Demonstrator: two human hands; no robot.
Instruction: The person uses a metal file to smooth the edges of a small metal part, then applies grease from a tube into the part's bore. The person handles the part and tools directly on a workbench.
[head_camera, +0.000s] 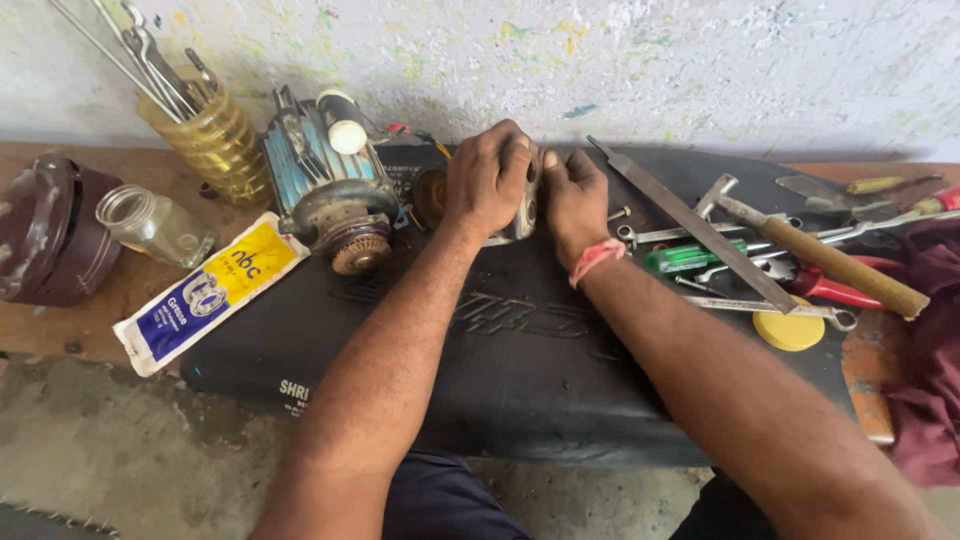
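My left hand (487, 178) and my right hand (574, 200) are both closed around a small grey metal part (525, 210) at the far middle of a black rubber mat (520, 340). The left hand covers its top and left side, the right hand presses on its right side. A red thread band circles my right wrist. Most of the part is hidden by my fingers. Just left of my left hand lies a blue electric motor (325, 180) with a round brown shaft end facing me.
Left of the mat lie a white, yellow and blue sachet (210, 290), a glass jar (152, 225), a dark maroon case (50, 230) and a yellow jar of metal tools (210, 135). To the right: a long file (690, 225), hammer (820, 255), green screwdriver (690, 258), wrenches, yellow lid (789, 330), maroon cloth (930, 350).
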